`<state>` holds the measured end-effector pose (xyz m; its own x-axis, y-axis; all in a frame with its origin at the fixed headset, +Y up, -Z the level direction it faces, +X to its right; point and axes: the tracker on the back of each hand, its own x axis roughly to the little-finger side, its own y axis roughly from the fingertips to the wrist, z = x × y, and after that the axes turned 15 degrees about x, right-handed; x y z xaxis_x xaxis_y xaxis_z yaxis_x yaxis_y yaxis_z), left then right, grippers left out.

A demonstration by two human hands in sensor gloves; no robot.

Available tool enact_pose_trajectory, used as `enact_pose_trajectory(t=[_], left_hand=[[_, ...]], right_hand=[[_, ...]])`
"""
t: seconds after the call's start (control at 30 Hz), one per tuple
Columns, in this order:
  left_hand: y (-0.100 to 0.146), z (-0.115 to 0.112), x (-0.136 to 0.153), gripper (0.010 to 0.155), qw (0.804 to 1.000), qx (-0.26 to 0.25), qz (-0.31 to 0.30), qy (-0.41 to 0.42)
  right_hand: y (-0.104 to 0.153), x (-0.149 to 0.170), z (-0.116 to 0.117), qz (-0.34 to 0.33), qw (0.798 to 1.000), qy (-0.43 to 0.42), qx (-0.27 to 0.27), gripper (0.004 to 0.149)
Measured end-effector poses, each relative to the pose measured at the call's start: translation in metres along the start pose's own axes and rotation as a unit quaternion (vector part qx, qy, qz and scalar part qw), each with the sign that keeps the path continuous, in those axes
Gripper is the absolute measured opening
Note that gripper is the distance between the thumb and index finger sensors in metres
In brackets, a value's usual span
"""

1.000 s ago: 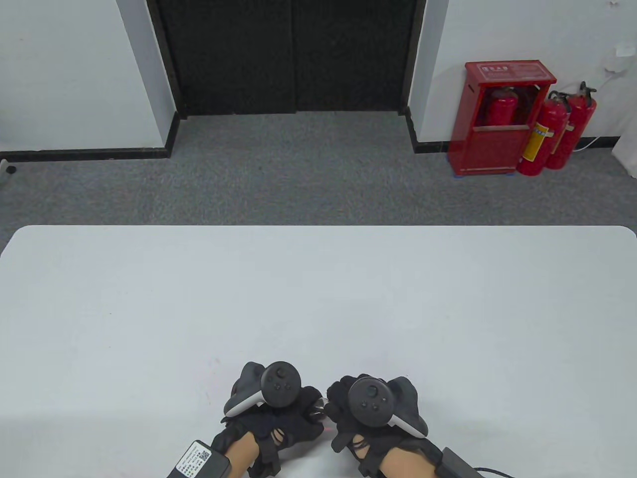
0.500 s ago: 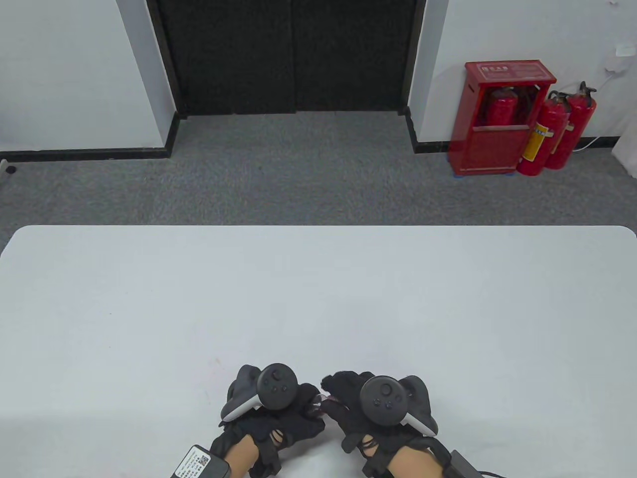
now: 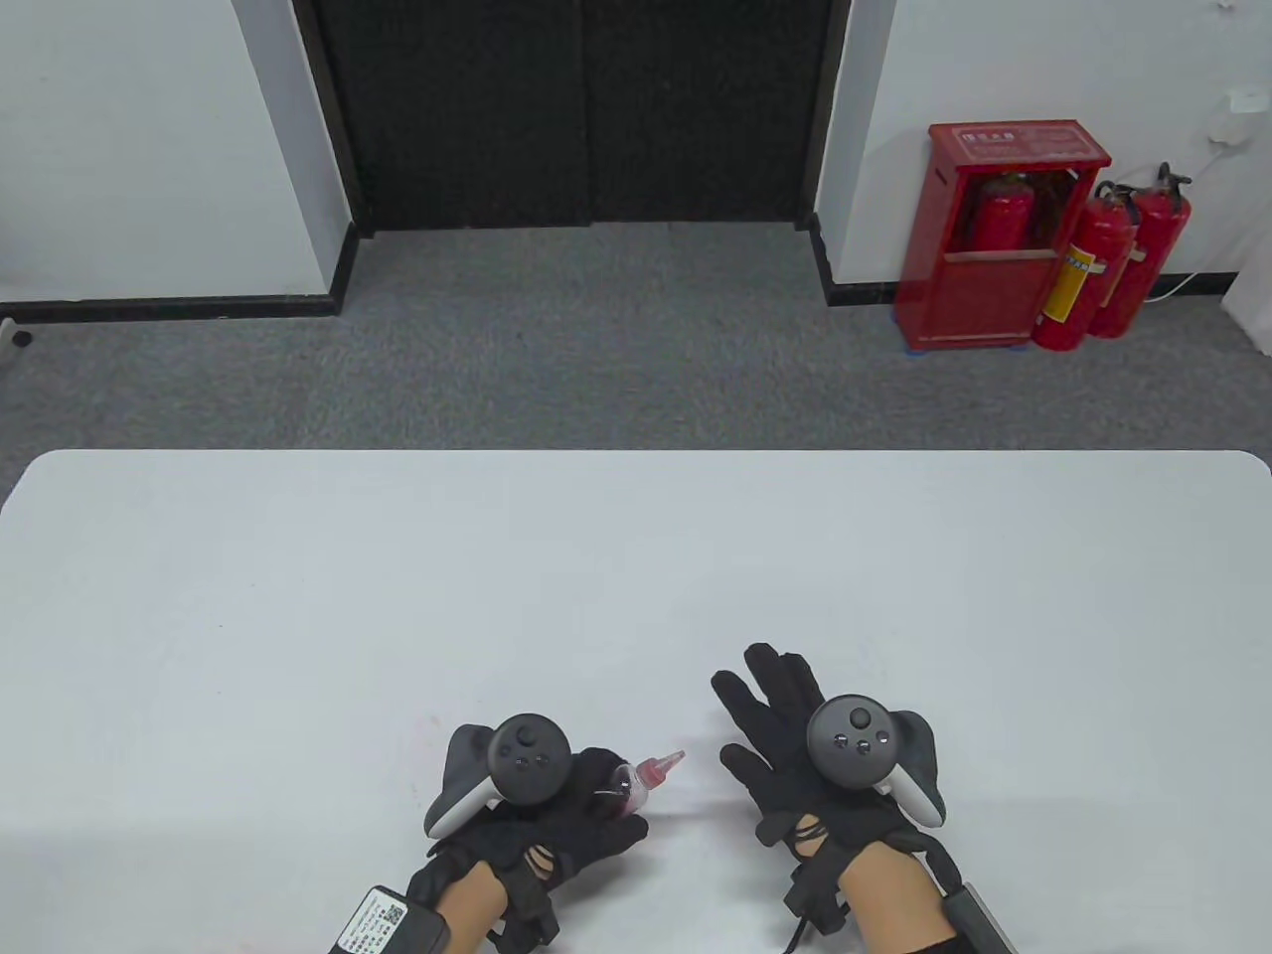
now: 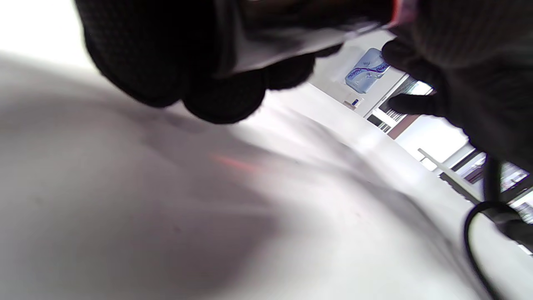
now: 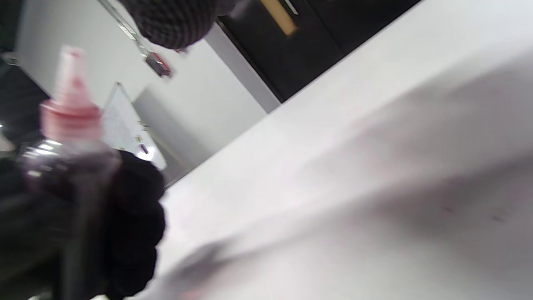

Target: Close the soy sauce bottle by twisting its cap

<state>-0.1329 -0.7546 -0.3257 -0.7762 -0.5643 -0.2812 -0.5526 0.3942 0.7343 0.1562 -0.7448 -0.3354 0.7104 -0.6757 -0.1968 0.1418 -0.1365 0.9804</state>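
My left hand (image 3: 556,810) grips a small clear soy sauce bottle (image 3: 628,785) of dark liquid near the table's front edge. Its red pointed cap (image 3: 660,766) sits on the neck and points right and away. In the right wrist view the bottle (image 5: 62,166) and its cap (image 5: 70,112) show at the left, blurred, with the left hand around the body. My right hand (image 3: 785,725) is open with fingers spread, apart from the bottle and to its right, holding nothing. In the left wrist view my fingers (image 4: 175,58) wrap the bottle close to the lens.
The white table (image 3: 636,576) stretches away from the hands. Grey carpet, a dark door and a red fire extinguisher cabinet (image 3: 1004,234) lie beyond the far edge. A black cable (image 4: 479,233) hangs at the right of the left wrist view.
My right hand let go of the cap and moved right and away, fingers spreading open. The cap now shows on the bottle. My left hand shifted slightly left, still holding the bottle.
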Motion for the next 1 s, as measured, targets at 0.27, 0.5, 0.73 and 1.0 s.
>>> enact_pose_trajectory(t=[0.27,0.5,0.73,1.0], left_hand=[[0.001,-0.002,-0.007,0.079,0.999,-0.006,-0.025,0.028],[-0.009,0.025,-0.010,0.076,0.984,-0.078,0.011,0.157],[-0.044,0.070,-0.007,0.077,0.974,-0.137,0.119,0.134],[-0.080,0.046,0.009,0.078,0.971,-0.134,0.170,0.097]], right_hand=[[-0.006,0.014,0.006,0.031,0.999,0.003,-0.029,0.072],[-0.005,0.014,-0.008,0.041,0.998,-0.022,-0.030,0.075],[-0.005,0.022,-0.022,0.064,0.996,-0.054,-0.024,0.078],[-0.005,0.022,-0.022,0.067,0.996,-0.051,-0.031,0.081]])
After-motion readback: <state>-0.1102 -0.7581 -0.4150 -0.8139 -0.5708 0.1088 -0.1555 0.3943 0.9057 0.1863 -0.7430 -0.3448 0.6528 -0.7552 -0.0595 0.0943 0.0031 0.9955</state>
